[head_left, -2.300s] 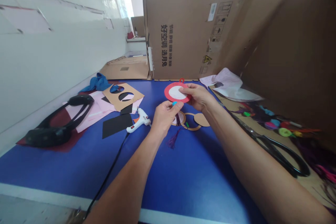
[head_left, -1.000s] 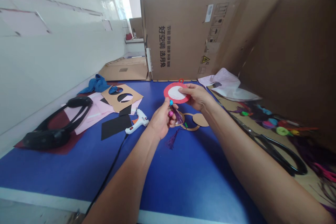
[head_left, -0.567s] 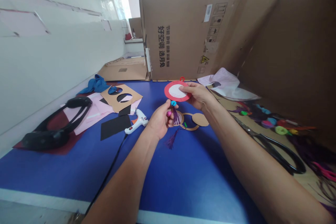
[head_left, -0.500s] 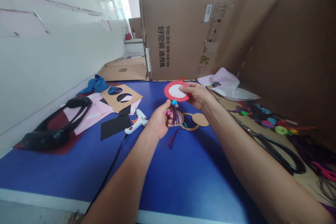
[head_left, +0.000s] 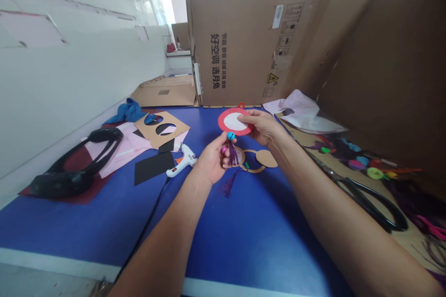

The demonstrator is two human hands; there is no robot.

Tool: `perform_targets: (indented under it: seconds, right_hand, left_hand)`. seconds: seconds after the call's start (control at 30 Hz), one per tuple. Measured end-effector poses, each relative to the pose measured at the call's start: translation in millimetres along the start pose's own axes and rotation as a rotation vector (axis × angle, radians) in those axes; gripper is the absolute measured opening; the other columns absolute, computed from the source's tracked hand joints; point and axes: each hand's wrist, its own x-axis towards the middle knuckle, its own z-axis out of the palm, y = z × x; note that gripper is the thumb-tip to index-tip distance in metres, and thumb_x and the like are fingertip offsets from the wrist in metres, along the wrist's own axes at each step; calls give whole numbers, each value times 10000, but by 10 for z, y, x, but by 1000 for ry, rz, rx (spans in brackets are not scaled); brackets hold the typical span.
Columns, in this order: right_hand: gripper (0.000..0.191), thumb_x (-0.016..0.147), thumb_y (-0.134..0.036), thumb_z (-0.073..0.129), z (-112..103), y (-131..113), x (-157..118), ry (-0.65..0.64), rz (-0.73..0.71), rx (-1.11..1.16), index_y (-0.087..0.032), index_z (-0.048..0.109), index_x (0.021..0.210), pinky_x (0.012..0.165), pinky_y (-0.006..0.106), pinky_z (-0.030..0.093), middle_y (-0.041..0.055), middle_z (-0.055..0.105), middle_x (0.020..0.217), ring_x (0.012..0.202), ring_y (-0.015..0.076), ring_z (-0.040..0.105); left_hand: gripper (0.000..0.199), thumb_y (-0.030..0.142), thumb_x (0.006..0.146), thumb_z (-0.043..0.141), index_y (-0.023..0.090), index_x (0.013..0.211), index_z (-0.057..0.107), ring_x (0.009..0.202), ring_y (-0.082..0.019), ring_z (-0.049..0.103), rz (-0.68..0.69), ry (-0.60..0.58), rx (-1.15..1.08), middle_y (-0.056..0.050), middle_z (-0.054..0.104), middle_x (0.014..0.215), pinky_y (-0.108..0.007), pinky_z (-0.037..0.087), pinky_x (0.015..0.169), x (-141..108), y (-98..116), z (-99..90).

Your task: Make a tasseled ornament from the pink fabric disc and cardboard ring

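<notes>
left hand [head_left: 210, 163] clenched on blue bead [head_left: 230, 136] and purple tassel [head_left: 233, 158] | right hand [head_left: 264, 127] pinching red paper ring [head_left: 223, 121], held up over blue table [head_left: 244, 241] | cardboard carton [head_left: 240, 41] behind, can't see inside

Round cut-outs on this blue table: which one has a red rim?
The red-rimmed white disc, held up in the person's right hand. The other round cut-outs are tan card, lying on the table.
</notes>
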Motion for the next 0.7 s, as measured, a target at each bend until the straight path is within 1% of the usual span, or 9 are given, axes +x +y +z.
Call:
perform_targets:
  seconds: [0.1, 0.23, 0.37, 0.43, 0.53, 0.63, 0.7]
  right_hand:
    - [131, 867, -33, 743, -20, 5, 21, -8, 1, -8, -158, 703, 858, 603, 242, 604, 29, 769, 741, 639, 141, 708]
    - [157, 843, -31, 784, -37, 13, 38, -18, -25, -14, -161, 699, 864, 608, 240, 606, 23, 769, 752, 625, 134, 705]
    - [159, 852, -20, 775, -34, 15, 38, -33, -22, 6, -159, 699, 863, 609, 227, 602, 23, 768, 755, 621, 128, 707]
    - [155, 868, -4, 741, -32, 14, 40, -48, 5, 33, -155, 703, 870, 617, 222, 605, 32, 776, 767, 635, 129, 715]
    - [159, 875, -3, 722, -47, 24, 61, -74, 55, 63, -156, 683, 850, 551, 197, 571, 24, 758, 723, 591, 118, 689]
    - [191, 843, -22, 769, -84, 53, 106, -78, 83, 73, -172, 652, 832, 454, 170, 501, -7, 724, 669, 528, 100, 640]
    - [203, 819, -34, 799, -111, 78, 138, -92, 88, 73, -176, 658, 851, 430, 164, 479, -14, 720, 668, 517, 95, 630]
  left_hand:
    - [392, 488, 994, 661, 127, 845, 699, 356, -34, 319, 4, 2, 15, 83, 400, 500, -172, 201, 357, 2, 1, -3]
    - [407, 538, 907, 748, 137, 853, 696, 366, -34, 325, 29, 2, 73, 87, 405, 513, -181, 193, 369, 0, -9, -11]
    - [362, 480, 804, 833, 154, 881, 696, 370, -30, 311, 126, -6, 187, 101, 402, 523, -189, 172, 384, 12, -38, -43]
    - [350, 445, 754, 864, 176, 841, 657, 374, -31, 312, 174, 7, 264, 101, 418, 527, -198, 167, 389, 24, -50, -65]
    - [379, 421, 708, 889, 208, 804, 590, 385, -35, 313, 225, 43, 366, 103, 436, 527, -204, 165, 400, 39, -61, -88]
    - [394, 413, 685, 897, 222, 856, 598, 397, -39, 307, 271, 65, 418, 113, 426, 524, -205, 161, 413, 34, -63, -82]
    - [404, 407, 674, 899, 221, 889, 611, 404, -38, 306, 291, 71, 433, 115, 427, 529, -209, 151, 419, 20, -62, -63]
